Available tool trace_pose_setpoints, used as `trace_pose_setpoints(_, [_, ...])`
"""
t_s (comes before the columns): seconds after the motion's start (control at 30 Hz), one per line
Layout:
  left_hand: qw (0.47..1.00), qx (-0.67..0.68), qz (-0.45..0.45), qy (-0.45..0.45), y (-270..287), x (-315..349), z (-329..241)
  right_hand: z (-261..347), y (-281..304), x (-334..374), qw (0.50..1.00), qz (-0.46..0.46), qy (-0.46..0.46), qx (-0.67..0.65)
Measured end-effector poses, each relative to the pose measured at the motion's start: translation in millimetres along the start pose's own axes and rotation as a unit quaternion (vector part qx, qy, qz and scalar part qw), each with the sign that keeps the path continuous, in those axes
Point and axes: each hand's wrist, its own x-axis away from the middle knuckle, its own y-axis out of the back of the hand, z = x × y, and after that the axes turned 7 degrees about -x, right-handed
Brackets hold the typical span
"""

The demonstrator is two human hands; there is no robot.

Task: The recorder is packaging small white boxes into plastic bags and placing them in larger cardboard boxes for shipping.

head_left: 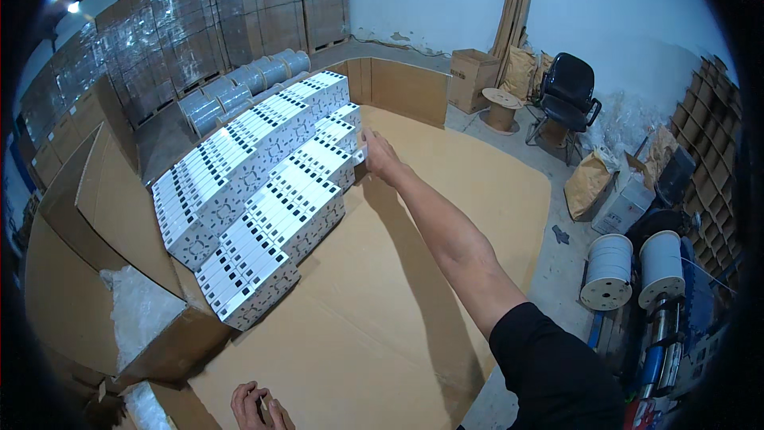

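Observation:
Rows of slim white boxes with black squares on top and grey patterned faces make a stepped stack (274, 167) on a large cardboard sheet (398, 287). My right arm reaches forward to the stack's far right end. There my right hand (382, 158) is closed on a white box (359, 157) at the end of the lower row; the hand hides part of the box, and its fingertips show only in part. Low in the view, near the sheet's near edge, my left hand (259, 408) has loosely bent fingers, the thumb apart, and nothing visible in it.
An open carton (179, 342) with clear plastic wrap stands at the left. A cardboard wall (410, 91) rises behind the sheet. Beyond are wrapped pallets (259, 12), wire spools (247, 84), a black chair (567, 87), a paper sack (589, 183) and white cable reels (609, 271).

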Motion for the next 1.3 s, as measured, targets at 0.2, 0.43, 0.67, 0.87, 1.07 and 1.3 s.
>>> trace_pose_setpoints(0.2, [1.0,-0.006,0.004,0.005,2,5,1,8,13,25,0.999,-0.021,0.03,-0.039])
trace_pose_setpoints(0.43, [0.998,0.05,-0.002,0.043,-8,10,6,29,70,74,0.999,-0.027,0.015,0.036])
trace_pose_setpoints(0.67, [0.989,0.13,-0.035,0.053,6,12,8,145,71,200,0.993,0.001,0.104,-0.049])
trace_pose_setpoints(0.87, [0.952,0.278,-0.052,0.112,0,34,25,262,23,312,0.968,0.108,0.153,-0.167])
trace_pose_setpoints(1.07, [0.814,0.531,-0.009,0.235,32,47,33,355,-3,375,0.938,0.192,0.178,-0.226])
trace_pose_setpoints(1.3, [0.837,0.502,-0.088,0.199,21,41,62,353,-46,408,0.871,0.217,0.137,-0.418])
